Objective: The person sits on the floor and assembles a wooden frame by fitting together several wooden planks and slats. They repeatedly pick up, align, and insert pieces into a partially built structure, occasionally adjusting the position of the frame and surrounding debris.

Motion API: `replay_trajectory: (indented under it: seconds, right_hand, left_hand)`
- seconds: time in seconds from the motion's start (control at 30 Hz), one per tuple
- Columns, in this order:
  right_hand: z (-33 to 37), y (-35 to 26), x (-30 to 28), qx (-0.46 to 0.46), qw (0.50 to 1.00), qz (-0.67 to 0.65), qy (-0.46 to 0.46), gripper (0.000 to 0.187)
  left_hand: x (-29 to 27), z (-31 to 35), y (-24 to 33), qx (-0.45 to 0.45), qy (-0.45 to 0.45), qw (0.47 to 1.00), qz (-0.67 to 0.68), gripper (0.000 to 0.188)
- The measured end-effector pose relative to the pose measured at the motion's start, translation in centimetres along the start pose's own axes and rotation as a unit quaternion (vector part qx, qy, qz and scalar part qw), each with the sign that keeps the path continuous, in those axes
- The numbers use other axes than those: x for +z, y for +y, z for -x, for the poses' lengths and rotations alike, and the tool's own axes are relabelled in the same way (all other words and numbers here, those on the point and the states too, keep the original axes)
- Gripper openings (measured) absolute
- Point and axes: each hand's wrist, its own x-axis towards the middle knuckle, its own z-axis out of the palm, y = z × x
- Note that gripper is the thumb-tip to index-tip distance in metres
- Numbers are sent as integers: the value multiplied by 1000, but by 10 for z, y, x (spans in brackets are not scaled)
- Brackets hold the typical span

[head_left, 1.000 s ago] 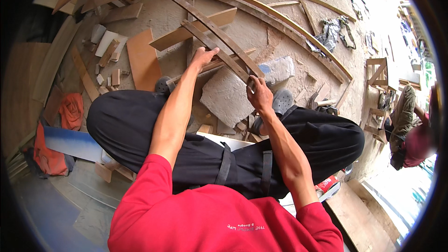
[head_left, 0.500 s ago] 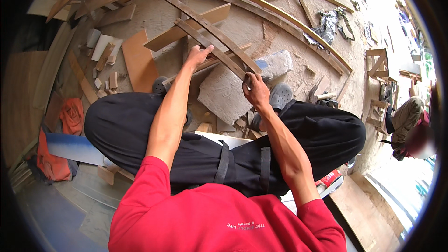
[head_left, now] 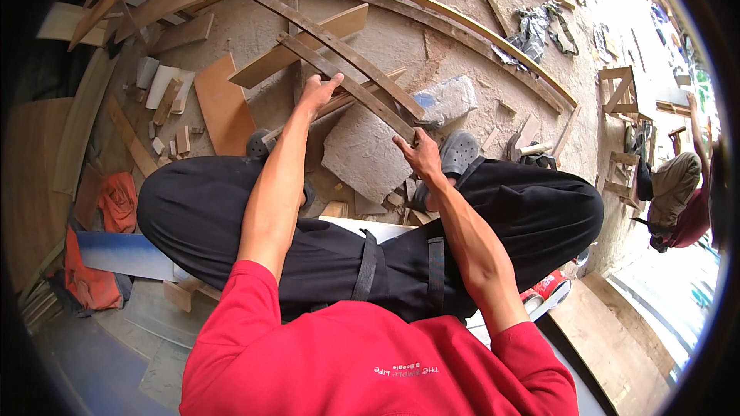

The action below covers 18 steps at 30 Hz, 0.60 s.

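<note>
Two long, narrow brown wooden strips lie side by side at a slant ahead of me: a farther strip [head_left: 331, 45] and a nearer strip [head_left: 356, 91]. My left hand [head_left: 319, 92] is closed around the nearer strip at about its middle. At that strip's right end, the fingers of my right hand [head_left: 421, 154] are closed on the wood. The farther strip's right end sits just beyond my right hand, apart from the fingers; what bears it I cannot tell. Below the strips is a rough, pale stone block [head_left: 366, 150], with a smaller block [head_left: 449, 102] beside it.
Boards [head_left: 173, 0] and small offcuts [head_left: 176, 100] are scattered on the left. Long curved lengths of wood [head_left: 432, 15] cross the far floor. Orange cloth [head_left: 118, 200] is beside my left knee. Another person [head_left: 682, 200] is at the far right, near a small wooden frame [head_left: 619, 92].
My right hand has drawn slightly toward me, and the farther strip's end now shows clear of its fingers. My left hand keeps its hold. The whole view has shifted a little.
</note>
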Motion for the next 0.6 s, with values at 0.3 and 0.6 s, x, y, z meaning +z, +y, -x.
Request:
replay_trajectory:
  seconds: [0.3, 0.6]
  right_hand:
    - [0, -7, 0, -9, 1000, -4, 21, 56]
    - [-1, -9, -1, 4, 1000, 20, -3, 56]
  left_hand:
    - [2, 9, 9, 11, 24, 999, -23, 57]
    - [2, 12, 14, 2, 35, 998, -52, 56]
